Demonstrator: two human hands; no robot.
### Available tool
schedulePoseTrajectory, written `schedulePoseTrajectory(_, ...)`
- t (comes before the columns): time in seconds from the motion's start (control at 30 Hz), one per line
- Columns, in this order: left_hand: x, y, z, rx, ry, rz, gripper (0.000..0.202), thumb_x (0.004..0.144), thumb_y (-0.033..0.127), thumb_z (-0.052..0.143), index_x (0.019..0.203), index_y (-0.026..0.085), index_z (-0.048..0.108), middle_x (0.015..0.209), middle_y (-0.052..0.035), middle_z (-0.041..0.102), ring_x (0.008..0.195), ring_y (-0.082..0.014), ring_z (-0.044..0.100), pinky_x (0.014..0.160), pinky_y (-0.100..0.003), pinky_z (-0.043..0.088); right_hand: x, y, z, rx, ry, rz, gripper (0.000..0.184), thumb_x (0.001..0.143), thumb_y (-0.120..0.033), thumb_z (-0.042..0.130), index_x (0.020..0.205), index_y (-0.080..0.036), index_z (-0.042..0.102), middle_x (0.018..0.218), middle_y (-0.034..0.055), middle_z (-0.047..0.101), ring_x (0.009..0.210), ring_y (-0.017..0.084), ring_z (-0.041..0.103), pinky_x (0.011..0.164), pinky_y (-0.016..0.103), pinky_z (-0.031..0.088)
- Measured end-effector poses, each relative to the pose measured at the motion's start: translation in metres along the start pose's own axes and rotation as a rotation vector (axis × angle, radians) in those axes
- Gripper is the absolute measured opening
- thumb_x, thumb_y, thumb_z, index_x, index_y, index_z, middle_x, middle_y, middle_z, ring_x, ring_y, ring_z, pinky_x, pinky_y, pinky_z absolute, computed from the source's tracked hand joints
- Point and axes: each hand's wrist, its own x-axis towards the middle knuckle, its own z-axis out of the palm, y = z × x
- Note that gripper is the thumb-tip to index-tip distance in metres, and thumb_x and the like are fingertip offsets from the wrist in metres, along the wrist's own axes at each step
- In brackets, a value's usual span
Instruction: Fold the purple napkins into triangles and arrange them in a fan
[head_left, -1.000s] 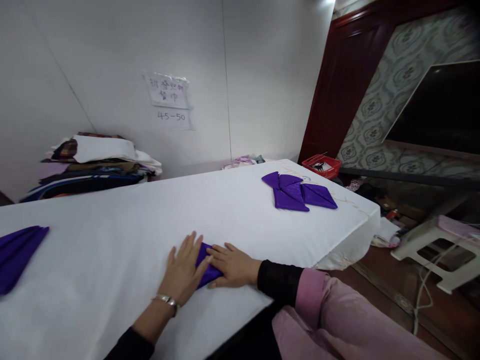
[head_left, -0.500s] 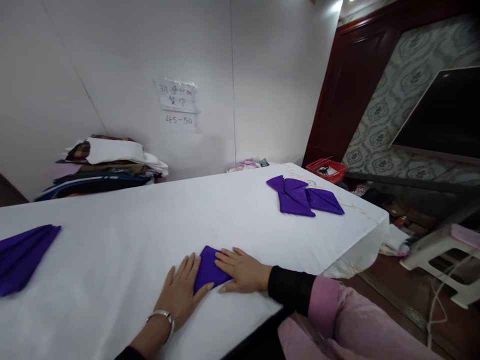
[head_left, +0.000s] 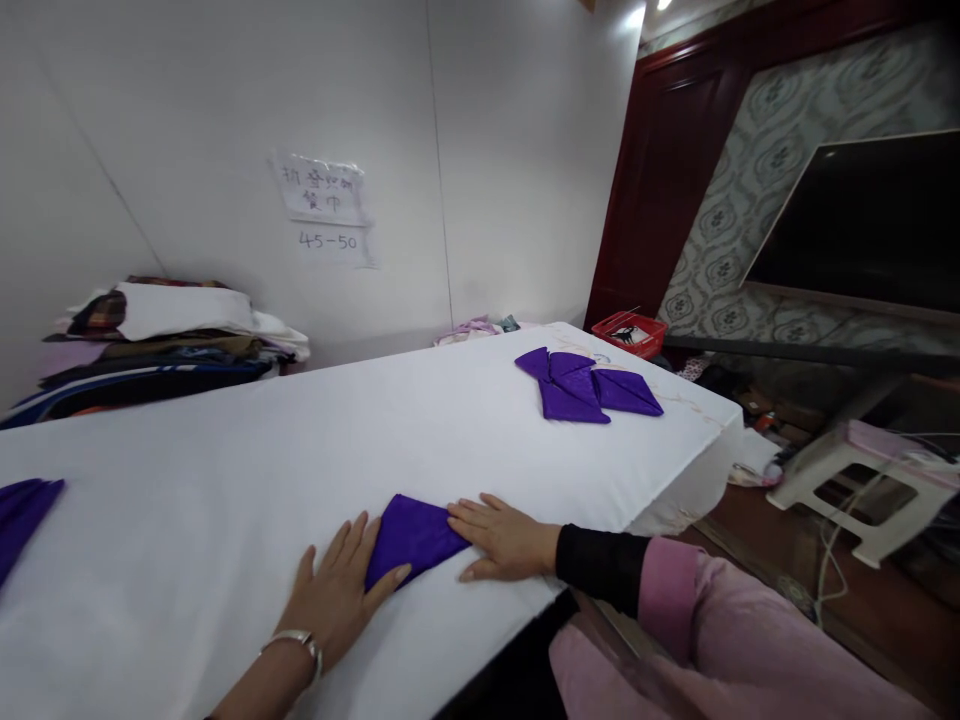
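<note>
A folded purple napkin (head_left: 414,537) lies flat on the white tablecloth (head_left: 300,450) near the table's front edge. My left hand (head_left: 339,582) rests at its left side, fingers stretched out and the thumb lying on its lower left corner. At the napkin's right corner, my right hand (head_left: 501,538) lies flat with its fingertips on the cloth. Both hands are open and grip nothing. Farther back on the right sit several folded purple napkins (head_left: 574,385), partly overlapping. Another purple cloth (head_left: 24,518) is cut off by the left edge of the view.
A pile of clothes (head_left: 172,340) stands beyond the table's back left edge. Past the far right end is a red basket (head_left: 631,335). A white plastic stool (head_left: 862,480) is on the floor to the right. Paper signs (head_left: 324,205) hang on the wall.
My right hand has slid right to the napkin's corner, so more of the purple cloth shows between my hands. The view has turned slightly right.
</note>
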Motion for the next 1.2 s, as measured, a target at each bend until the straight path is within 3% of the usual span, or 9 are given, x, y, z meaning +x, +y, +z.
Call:
schedulePoseTrajectory(0.13,0.015,0.026,0.001,0.036,0.168,0.121,0.074,0.082,0.061,0.036,0.141,0.016,0.036,0.15,-0.0128,0.027,0.139,-0.0323,0.022,0.11,-0.059,0.016,0.0,0.0,0.001,-0.027,-0.007,0.005,0.077,0.09,-0.057,0.038,0.147,-0.008,0.02,0.152,0.0152,0.019,0.141,0.023,0.015,0.115,0.043,0.009)
schedulePoseTrajectory(0.23,0.018,0.037,0.009,0.02,0.14,0.194,0.074,0.084,0.061,0.036,0.14,0.013,0.037,0.149,-0.0142,0.03,0.138,-0.0321,0.024,0.109,-0.059,0.015,-0.001,0.002,0.002,-0.029,-0.038,0.02,0.076,0.091,-0.057,0.038,0.147,-0.01,0.017,0.153,0.0141,0.016,0.142,0.022,0.013,0.115,0.043,0.008)
schedulePoseTrajectory(0.37,0.003,0.029,0.016,-0.021,0.07,0.173,0.076,0.085,0.063,0.033,0.142,0.012,0.032,0.15,-0.0136,0.028,0.139,-0.0307,0.021,0.11,-0.056,0.017,-0.001,0.005,0.004,-0.009,-0.079,0.03,0.079,0.089,-0.06,0.038,0.148,-0.012,0.017,0.154,0.0141,0.014,0.142,0.023,0.012,0.114,0.046,0.008)
schedulePoseTrajectory(0.53,-0.03,0.012,0.01,-0.063,0.027,0.072,0.08,0.085,0.066,0.031,0.144,0.013,0.028,0.152,-0.0128,0.025,0.14,-0.0305,0.02,0.111,-0.053,0.017,-0.005,0.009,0.01,-0.027,-0.052,0.019,0.073,0.091,-0.058,0.035,0.148,-0.016,0.018,0.153,0.0121,0.016,0.141,0.024,0.014,0.114,0.047,0.01)
schedulePoseTrajectory(0.77,-0.062,0.007,0.011,-0.1,0.025,-0.016,0.081,0.085,0.067,0.032,0.145,0.014,0.024,0.151,-0.0139,0.027,0.14,-0.0296,0.02,0.112,-0.052,0.013,-0.006,0.008,0.003,0.059,-0.065,0.05,0.066,0.091,-0.057,0.036,0.146,-0.021,0.028,0.152,0.0102,0.023,0.14,0.027,0.02,0.112,0.05,0.016)
schedulePoseTrajectory(0.87,-0.064,0.007,0.012,-0.126,0.033,-0.031,0.08,0.085,0.066,0.031,0.145,0.014,0.024,0.151,-0.014,0.027,0.14,-0.0296,0.02,0.112,-0.053,0.012,0.011,0.002,-0.007,0.135,0.006,0.051,0.059,0.091,-0.055,0.038,0.14,-0.022,0.04,0.148,0.0094,0.035,0.137,0.028,0.028,0.109,0.049,0.025)
schedulePoseTrajectory(1.0,-0.063,0.008,0.012,-0.161,0.037,-0.047,0.077,0.086,0.064,0.033,0.145,0.015,0.024,0.151,-0.0134,0.028,0.14,-0.0294,0.02,0.112,-0.053,0.011,0.051,-0.008,-0.014,0.22,0.151,0.131,0.045,0.092,-0.046,0.041,0.127,-0.021,0.054,0.127,0.0099,0.058,0.115,0.025,0.054,0.095,0.04,0.042)
schedulePoseTrajectory(1.1,-0.063,0.01,0.011,-0.175,0.037,-0.053,0.077,0.086,0.063,0.035,0.145,0.015,0.025,0.151,-0.0137,0.028,0.14,-0.0294,0.02,0.113,-0.052,0.01,0.079,-0.01,-0.013,0.193,0.082,0.269,0.039,0.088,-0.041,0.049,0.118,-0.018,0.059,0.106,0.0105,0.067,0.092,0.023,0.062,0.08,0.036,0.046)
schedulePoseTrajectory(1.2,-0.064,0.011,0.01,-0.183,0.036,-0.052,0.078,0.085,0.064,0.035,0.145,0.015,0.025,0.151,-0.0142,0.027,0.14,-0.0297,0.02,0.112,-0.052,0.01,0.097,-0.008,-0.012,0.106,-0.002,0.331,0.04,0.082,-0.042,0.058,0.113,-0.016,0.06,0.101,0.0123,0.066,0.09,0.025,0.061,0.075,0.033,0.044)
